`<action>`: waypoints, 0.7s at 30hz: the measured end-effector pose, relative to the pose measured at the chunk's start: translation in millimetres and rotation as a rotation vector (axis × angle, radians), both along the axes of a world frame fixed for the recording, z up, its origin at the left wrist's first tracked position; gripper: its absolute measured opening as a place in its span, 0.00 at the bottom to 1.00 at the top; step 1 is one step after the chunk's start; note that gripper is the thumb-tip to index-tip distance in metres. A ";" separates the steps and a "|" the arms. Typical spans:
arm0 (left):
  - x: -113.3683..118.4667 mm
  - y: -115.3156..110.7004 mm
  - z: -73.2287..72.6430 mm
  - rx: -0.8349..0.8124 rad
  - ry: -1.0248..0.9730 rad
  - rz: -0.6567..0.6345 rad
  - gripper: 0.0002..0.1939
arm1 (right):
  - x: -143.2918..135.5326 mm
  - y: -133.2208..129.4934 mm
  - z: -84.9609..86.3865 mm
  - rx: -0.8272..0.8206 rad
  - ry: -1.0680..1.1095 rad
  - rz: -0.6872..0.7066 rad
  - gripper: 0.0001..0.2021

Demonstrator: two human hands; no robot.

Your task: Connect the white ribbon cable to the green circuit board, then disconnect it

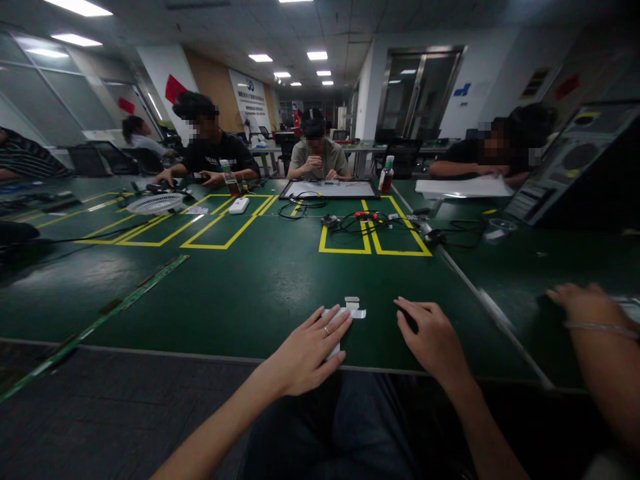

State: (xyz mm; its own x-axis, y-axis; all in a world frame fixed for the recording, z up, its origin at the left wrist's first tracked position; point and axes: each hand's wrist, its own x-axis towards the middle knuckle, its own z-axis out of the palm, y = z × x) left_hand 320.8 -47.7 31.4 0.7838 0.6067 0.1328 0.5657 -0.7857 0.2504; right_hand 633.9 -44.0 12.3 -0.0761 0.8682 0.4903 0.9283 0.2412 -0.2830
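Note:
My left hand (311, 348) lies palm down with its fingers spread, a ring on one finger. It rests on a white item (334, 349) near the front edge of the green table (240, 293), covering most of it. Just beyond the fingertips are a white strip (359, 313) and a small pale piece (352, 302). To the right, my right hand (431, 337) rests on the table with its fingers bent and apart. A dark patch shows between its thumb and fingers; I cannot make out whether it is an object or shadow.
Black cables with a red-handled tool (366, 215) lie past my hands. Farther off are a framed board (330, 190), bottles (387, 175) and a white fan cover (155, 204). Another person's hand (585, 297) is at the right. A computer case (575, 160) stands behind it.

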 end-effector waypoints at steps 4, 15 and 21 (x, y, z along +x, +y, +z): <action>0.4 -7.1 0.5 -0.004 -0.007 -0.012 0.36 | 0.0 0.4 -1.1 0.005 0.001 0.004 0.17; -44.0 12.4 -1.5 0.027 -0.049 0.284 0.34 | 1.2 -0.8 -0.6 -0.022 0.002 0.001 0.17; -199.6 42.2 -25.7 0.226 0.036 1.112 0.42 | 0.0 -1.2 -0.5 -0.028 0.005 -0.006 0.17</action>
State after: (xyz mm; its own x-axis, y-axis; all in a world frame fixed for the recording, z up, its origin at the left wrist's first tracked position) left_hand 121.2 -5.5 5.7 -0.1693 0.9337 0.3155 0.9818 0.1320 0.1363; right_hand 633.9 -45.2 11.8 -0.0681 0.8823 0.4658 0.9282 0.2272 -0.2947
